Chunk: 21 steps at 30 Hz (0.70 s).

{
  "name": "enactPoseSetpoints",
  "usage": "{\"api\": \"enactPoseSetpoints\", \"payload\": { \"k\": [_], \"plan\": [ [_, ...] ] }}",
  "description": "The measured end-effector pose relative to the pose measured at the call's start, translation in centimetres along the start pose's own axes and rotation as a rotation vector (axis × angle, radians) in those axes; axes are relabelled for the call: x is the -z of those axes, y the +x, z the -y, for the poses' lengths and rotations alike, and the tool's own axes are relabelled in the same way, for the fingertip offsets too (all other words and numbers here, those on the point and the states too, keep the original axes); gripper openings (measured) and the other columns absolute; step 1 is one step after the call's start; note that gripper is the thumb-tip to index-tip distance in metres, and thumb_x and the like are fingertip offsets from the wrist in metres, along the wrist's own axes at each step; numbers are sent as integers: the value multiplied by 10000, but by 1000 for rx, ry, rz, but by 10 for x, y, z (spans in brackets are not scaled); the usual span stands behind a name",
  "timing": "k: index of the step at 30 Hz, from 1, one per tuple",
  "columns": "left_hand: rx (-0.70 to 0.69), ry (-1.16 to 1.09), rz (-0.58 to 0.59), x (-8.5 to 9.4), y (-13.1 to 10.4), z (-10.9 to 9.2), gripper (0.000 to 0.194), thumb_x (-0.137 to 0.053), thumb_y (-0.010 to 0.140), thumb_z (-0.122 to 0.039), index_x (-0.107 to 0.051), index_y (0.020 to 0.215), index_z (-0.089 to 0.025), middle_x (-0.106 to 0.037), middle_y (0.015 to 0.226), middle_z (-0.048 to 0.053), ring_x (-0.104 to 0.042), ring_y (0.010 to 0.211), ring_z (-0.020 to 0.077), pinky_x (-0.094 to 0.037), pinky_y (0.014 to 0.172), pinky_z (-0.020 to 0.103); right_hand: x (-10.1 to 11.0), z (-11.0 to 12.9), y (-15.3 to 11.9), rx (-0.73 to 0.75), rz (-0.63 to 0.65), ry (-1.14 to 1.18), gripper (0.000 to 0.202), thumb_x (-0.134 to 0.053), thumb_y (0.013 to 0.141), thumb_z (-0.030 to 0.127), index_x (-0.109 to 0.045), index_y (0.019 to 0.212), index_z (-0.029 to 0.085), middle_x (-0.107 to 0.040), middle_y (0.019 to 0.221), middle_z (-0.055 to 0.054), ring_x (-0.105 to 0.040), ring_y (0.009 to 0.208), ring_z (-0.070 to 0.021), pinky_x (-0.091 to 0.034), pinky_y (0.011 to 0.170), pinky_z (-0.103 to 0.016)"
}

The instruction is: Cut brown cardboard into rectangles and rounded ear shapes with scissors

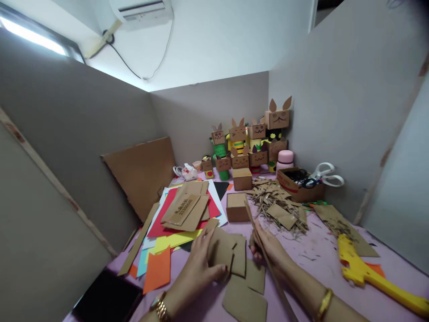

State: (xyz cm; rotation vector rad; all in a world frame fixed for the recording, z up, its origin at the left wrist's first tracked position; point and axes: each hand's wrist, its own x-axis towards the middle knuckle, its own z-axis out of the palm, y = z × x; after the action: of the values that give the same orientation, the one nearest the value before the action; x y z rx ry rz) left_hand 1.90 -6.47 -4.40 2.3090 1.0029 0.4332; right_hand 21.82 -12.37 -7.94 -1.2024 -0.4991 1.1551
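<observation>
My left hand (201, 264) is curved around a brown cardboard piece (221, 250), with fingers at its far-left edge and the thumb at its near side. Thin dark slivers of cardboard lie on top of that piece. My right hand (264, 243) grips a long cardboard sheet (271, 264), seen nearly edge-on and slanting toward me. Under and beside my hands are more cut cardboard pieces (246, 297). Just beyond them sits a small closed cardboard box (237, 208), with a similar box (241, 179) behind it.
Coloured paper (157, 269) and stacked cardboard (186, 208) lie left, near a black flat object (107, 297). Cardboard scraps (278, 203), a box (301, 190) with scissors (325, 174) and a yellow glue gun (355, 264) are right. Cardboard animal figures (237, 134) stand behind.
</observation>
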Motion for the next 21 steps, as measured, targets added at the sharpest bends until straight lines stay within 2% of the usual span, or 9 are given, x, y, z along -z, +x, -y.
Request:
{"api": "enactPoseSetpoints", "payload": {
  "k": [3,6,9,11,13,15,18,21],
  "plan": [
    [15,21,-35,0,-3,10,836,-644,638,-205,-276,1388,-197,-335,1427,126,-262,1315,280,-215,1091,428,0,-1,-2,-26,-3,-16,562,-461,757,654,-465,463,175,-539,351,29,-424,243,-41,-266,267,-125],
    [-4,-30,-47,5,-6,11,653,-592,686,-197,-399,1310,-206,-465,1325,99,-402,1220,257,-303,1037,370,0,-1,-2,-39,-3,-20,563,-446,769,648,-474,472,171,-523,356,36,-407,246,-36,-276,269,-127],
    [58,-67,-23,17,3,9,399,-504,763,-248,-522,1150,-155,-603,1140,108,-550,1035,250,-437,870,336,0,-1,-1,-38,-9,-23,554,-445,780,635,-477,479,170,-524,355,37,-417,253,-38,-301,277,-129],
    [63,-54,-11,26,14,7,329,-447,804,-285,-548,1085,-148,-642,1053,101,-586,957,245,-459,795,322,0,-1,-1,-43,-12,-28,551,-444,779,636,-474,482,173,-522,346,37,-422,251,-43,-294,268,-129],
    [39,-21,-8,33,27,5,354,-451,807,-310,-536,1112,-153,-623,1106,104,-569,999,249,-436,828,326,0,-1,-1,-48,-13,-32,554,-437,783,635,-477,482,171,-517,343,39,-418,245,-42,-282,260,-126],
    [-1,21,18,36,39,3,427,-542,754,-328,-522,1151,-171,-585,1181,98,-531,1066,257,-398,889,329,0,-2,-1,-45,-13,-34,562,-434,786,633,-485,477,166,-523,351,37,-417,244,-39,-286,259,-125],
    [-60,90,81,34,51,2,538,-696,609,-320,-556,1111,-190,-567,1191,88,-488,1099,275,-362,935,338,1,-2,-1,-37,-6,-35,580,-443,777,639,-491,455,160,-522,351,32,-425,246,-44,-307,258,-133],
    [-87,151,108,31,54,6,598,-736,562,-345,-553,1108,-184,-525,1215,108,-451,1113,289,-349,948,367,1,-2,1,-39,-3,-19,562,-448,770,646,-481,475,169,-524,352,36,-429,247,-45,-323,268,-136]
  ]
}}
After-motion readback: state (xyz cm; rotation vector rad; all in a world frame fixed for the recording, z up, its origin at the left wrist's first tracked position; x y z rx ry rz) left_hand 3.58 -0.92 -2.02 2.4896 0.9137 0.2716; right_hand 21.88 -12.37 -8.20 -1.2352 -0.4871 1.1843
